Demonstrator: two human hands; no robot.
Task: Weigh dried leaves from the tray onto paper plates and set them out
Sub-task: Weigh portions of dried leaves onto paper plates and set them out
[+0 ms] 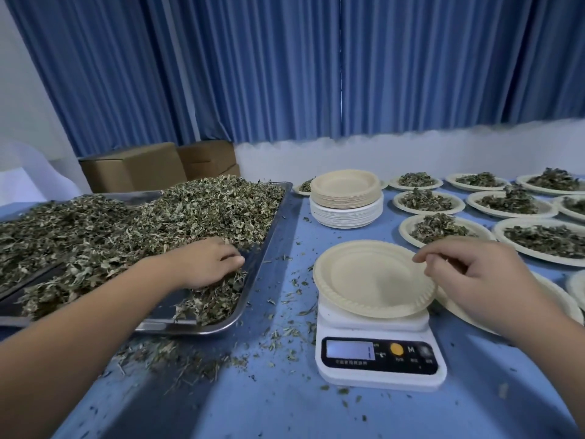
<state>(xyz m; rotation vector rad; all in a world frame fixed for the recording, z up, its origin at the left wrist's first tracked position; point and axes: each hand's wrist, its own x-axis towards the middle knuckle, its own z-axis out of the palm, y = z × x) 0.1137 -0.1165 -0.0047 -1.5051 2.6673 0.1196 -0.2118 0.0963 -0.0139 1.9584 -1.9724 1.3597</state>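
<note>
The left hand [205, 264] lay palm down in the near right corner of the tray [273, 236], its fingers curled down into the dried leaves [142, 217] and closed around a clump of them. The right hand [474, 280] hung over the right rim of an empty paper plate [364, 277]. Its thumb and forefinger met at their tips and the other fingers were loosely curled. Whether that pinch held the plate's rim or nothing at all could not be told.

The paper plate sat on a white scale [380, 356] at the near middle of the table [285, 413], with the scale's dark display panel facing the near edge. The digits were too blurred to read. A second empty plate [459, 312] lay just right of the scale, partly hidden under the right hand.

The metal tray filled the left side of the table, with leaves heaped high across most of it and bare metal showing at its near edge. Loose leaf crumbs [190, 359] were scattered on the blue tabletop between the tray and the scale and along the tray's near side.

Beyond the scale stood a stack of plates [346, 198], tan ones on top of white. To its right, several filled plates [427, 201], each with a small mound of leaves, lay in rows toward the far right. Cardboard boxes [133, 167] stood behind the tray, and a blue curtain [285, 74] hung along the far wall.
</note>
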